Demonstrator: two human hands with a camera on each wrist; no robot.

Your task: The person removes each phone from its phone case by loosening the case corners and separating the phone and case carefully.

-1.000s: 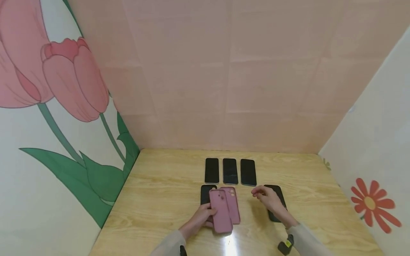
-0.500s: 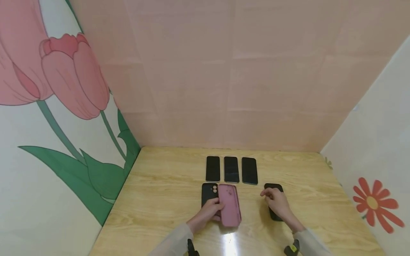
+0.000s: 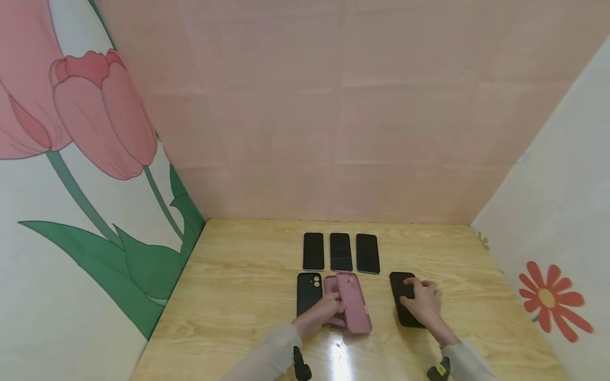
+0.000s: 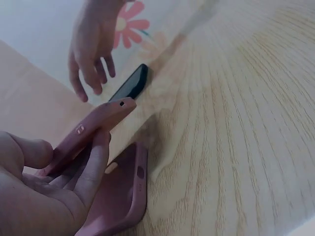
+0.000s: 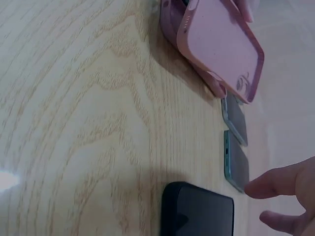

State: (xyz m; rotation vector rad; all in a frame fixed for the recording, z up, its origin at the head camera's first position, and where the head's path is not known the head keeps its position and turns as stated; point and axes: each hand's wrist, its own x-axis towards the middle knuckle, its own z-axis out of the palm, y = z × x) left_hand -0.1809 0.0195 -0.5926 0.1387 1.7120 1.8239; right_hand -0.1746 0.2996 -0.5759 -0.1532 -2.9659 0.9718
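My left hand pinches a pink phone case by its near-left side, thumb on one face and fingers on the other. In the right wrist view its hollow inner side and camera cutout show. A second pink phone case lies on the table just under it, partly covered. My right hand is over a black phone at the right, thumb and fingers spread. In the right wrist view the fingertips stand apart from this phone, with nothing between them.
Three dark phones lie in a row toward the back of the wooden table. A black case-like piece with two round camera openings lies left of the pink cases. Walls enclose the table at the back and both sides.
My left hand has turned the pink case from its outer back to its hollow side and moved it right. My right hand has shifted right, from beside the black phone to over it.
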